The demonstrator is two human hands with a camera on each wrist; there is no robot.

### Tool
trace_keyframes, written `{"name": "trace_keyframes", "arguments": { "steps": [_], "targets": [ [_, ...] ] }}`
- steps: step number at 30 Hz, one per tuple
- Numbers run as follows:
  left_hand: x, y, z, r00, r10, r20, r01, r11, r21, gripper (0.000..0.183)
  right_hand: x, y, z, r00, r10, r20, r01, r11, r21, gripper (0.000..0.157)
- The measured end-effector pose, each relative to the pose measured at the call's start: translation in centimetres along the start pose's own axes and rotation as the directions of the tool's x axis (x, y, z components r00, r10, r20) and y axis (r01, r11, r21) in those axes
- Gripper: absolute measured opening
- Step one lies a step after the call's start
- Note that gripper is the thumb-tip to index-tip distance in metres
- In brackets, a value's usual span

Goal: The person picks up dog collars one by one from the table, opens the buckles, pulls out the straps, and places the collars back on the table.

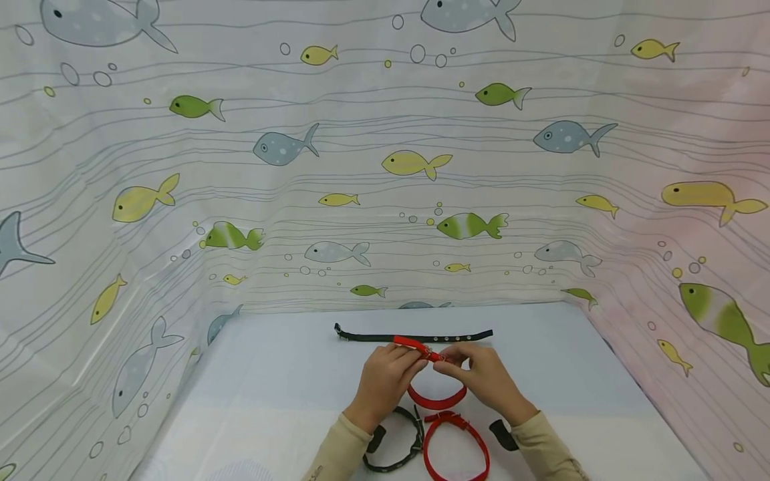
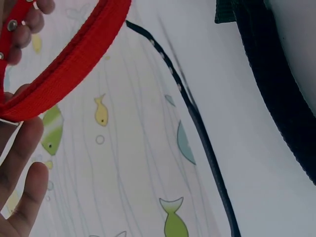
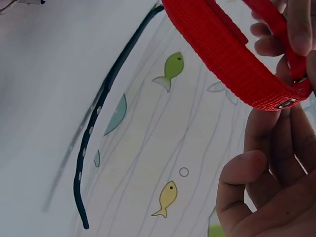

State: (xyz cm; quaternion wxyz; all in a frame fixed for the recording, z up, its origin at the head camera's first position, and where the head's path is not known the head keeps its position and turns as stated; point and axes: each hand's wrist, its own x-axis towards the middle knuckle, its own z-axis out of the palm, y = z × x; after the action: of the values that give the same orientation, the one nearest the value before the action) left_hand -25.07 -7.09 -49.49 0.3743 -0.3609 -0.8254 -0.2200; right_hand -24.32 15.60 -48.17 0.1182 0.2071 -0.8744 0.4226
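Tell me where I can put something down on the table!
There's bare table left of the left hand, out to the fish sheet, and right of the right hand. Crowded: the middle, with the held red collar, black loop, red loop and, beyond, straight black strap.

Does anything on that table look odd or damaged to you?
I see no obvious damage. Only the black strap at the back looks different: it lies stretched out, while the black collar and front red collar form loops.
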Motion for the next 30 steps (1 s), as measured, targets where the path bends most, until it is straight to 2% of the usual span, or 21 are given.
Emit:
{"name": "trace_keyframes", "arguments": {
  "steps": [5, 11, 14, 20, 23, 30],
  "targets": [
    [-0.04, -0.09, 0.04, 1.0, 0.019, -0.024, -0.019, 1.0, 0.013, 0.014, -0.01, 0.11, -0.49, 0.999, -0.013, 0.037, 0.01, 0.997, 0.071, 0.024],
    [-0.28, -0.28, 0.22, 0.999, 0.011, -0.041, -0.009, 0.999, 0.033, 0.015, 0.04, 0.5, -0.81, 0.995, -0.019, 0.096, 0.006, 0.99, 0.142, 0.024],
    [-0.36, -0.36, 0.26, 0.999, 0.003, -0.051, -0.001, 0.999, 0.033, 0.016, -0.04, 0.48, -0.77, 0.997, -0.022, 0.08, 0.012, 0.993, 0.12, 0.022],
    [-0.37, -0.42, 0.4, 0.998, -0.002, -0.069, 0.003, 1.0, 0.022, 0.017, -0.11, -0.17, -0.38, 0.998, -0.065, -0.018, 0.066, 0.996, 0.057, 0.022],
    [-0.31, -0.41, 0.43, 0.998, -0.001, -0.068, 0.002, 1.0, 0.02, 0.016, -0.04, -0.42, -0.28, 0.995, -0.085, -0.042, 0.087, 0.995, 0.044, 0.019],
    [-0.35, -0.43, 0.18, 0.998, -0.005, -0.067, 0.007, 1.0, 0.023, 0.018, 0.02, 0.14, -0.51, 0.99, -0.139, 0.011, 0.137, 0.982, 0.131, 0.02]
  ]
}}
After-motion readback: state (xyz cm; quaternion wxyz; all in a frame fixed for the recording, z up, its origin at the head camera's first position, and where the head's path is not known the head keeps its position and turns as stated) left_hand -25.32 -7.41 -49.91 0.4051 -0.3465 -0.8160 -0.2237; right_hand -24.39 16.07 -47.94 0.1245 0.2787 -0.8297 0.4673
